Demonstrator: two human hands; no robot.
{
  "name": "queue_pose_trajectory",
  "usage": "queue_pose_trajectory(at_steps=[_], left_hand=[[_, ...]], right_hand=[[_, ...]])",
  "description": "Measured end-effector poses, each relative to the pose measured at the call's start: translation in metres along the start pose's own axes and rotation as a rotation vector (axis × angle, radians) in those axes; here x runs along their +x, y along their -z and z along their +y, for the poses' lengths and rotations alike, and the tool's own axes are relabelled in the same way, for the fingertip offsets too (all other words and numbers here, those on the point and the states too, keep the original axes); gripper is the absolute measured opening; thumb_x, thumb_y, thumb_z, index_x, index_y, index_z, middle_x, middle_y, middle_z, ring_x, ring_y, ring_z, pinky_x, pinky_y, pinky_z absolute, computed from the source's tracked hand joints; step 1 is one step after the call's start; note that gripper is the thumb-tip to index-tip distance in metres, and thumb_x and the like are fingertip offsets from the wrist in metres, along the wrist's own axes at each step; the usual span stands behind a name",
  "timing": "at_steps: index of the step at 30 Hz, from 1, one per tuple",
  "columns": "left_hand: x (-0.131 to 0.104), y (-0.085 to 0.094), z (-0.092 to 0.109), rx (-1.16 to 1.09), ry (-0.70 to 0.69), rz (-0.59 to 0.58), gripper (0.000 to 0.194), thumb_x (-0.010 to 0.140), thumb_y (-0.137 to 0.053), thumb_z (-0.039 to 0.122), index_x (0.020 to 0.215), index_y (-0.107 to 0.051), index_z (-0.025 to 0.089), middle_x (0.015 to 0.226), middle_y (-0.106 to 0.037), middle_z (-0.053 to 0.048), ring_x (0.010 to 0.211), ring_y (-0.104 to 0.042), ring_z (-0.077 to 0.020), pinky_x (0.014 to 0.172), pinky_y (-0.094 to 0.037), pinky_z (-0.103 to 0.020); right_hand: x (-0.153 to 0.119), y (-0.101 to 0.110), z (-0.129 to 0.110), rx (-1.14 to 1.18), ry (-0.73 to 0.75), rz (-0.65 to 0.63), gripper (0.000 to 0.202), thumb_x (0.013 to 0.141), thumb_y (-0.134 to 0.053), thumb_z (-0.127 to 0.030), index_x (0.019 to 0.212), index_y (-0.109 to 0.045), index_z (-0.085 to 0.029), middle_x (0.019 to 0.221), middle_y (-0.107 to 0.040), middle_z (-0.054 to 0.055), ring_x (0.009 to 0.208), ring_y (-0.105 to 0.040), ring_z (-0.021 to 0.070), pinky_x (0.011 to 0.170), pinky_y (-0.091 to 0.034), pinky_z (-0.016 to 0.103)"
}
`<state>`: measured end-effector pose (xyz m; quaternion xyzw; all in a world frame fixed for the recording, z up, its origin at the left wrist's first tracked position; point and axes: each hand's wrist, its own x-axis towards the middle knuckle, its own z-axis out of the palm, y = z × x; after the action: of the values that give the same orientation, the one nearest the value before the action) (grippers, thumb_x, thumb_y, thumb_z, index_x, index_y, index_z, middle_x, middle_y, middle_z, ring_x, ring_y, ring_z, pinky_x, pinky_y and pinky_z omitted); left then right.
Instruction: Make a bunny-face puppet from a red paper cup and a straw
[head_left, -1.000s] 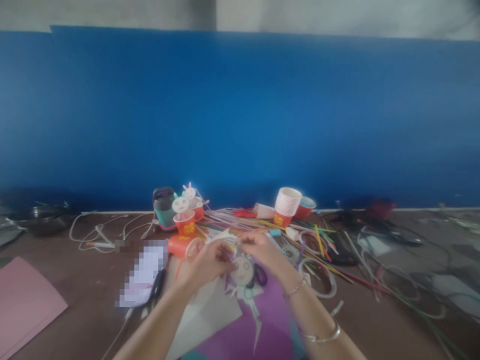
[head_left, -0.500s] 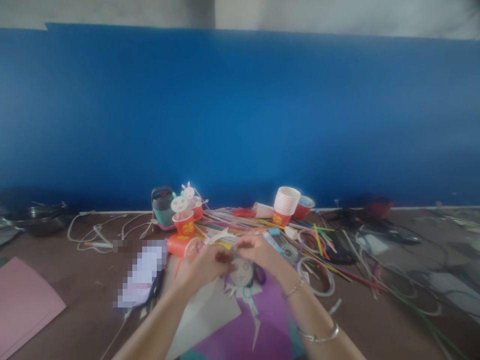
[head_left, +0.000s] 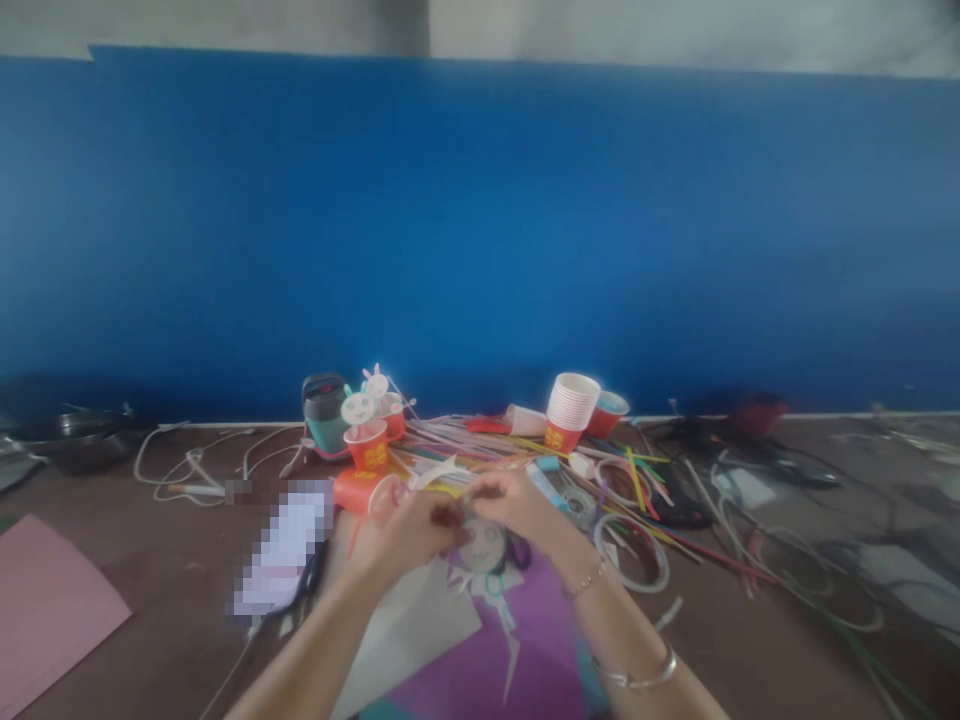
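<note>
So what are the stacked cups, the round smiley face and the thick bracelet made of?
The stacked cups look like smooth paper, with thin white rims and red and yellow printing. The round smiley face seems to be dull paper or card: it's pale and flat, with drawn-on lines. The thick bracelet is probably polished metal, because it gleams silvery.

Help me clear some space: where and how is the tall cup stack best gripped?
Probably around the red bottom cup, the right hand coming from the near side: the stack stands upright, its white rims flare above, and another cup crowds its right.
</note>
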<state>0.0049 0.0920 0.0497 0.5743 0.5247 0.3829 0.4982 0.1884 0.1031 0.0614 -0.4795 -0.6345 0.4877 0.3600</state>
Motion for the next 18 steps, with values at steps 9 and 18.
queue_pose_trajectory(at_steps=[9, 18], left_hand=[[0.003, 0.003, 0.004, 0.249, -0.003, -0.077, 0.011, 0.06, -0.073, 0.03, 0.061, -0.066, 0.021, 0.048, -0.055, 0.004, 0.048, -0.046, -0.013, 0.043, -0.029, -0.021], [0.003, 0.002, 0.006, 0.199, -0.002, -0.1, 0.015, 0.064, -0.073, 0.033, 0.064, -0.065, 0.02, 0.046, -0.051, 0.005, 0.045, -0.041, -0.0109, 0.043, -0.025, -0.022]], right_hand=[[-0.006, 0.005, -0.01, -0.033, -0.032, 0.008, 0.024, 0.065, -0.064, -0.02, 0.088, -0.072, -0.019, 0.079, -0.072, 0.002, 0.072, -0.063, 0.0167, 0.065, -0.047, 0.026], [-0.009, 0.005, -0.019, -0.097, -0.074, 0.049, 0.015, 0.065, -0.06, -0.018, 0.076, -0.071, -0.017, 0.073, -0.07, 0.001, 0.07, -0.06, 0.0158, 0.066, -0.044, 0.026]])
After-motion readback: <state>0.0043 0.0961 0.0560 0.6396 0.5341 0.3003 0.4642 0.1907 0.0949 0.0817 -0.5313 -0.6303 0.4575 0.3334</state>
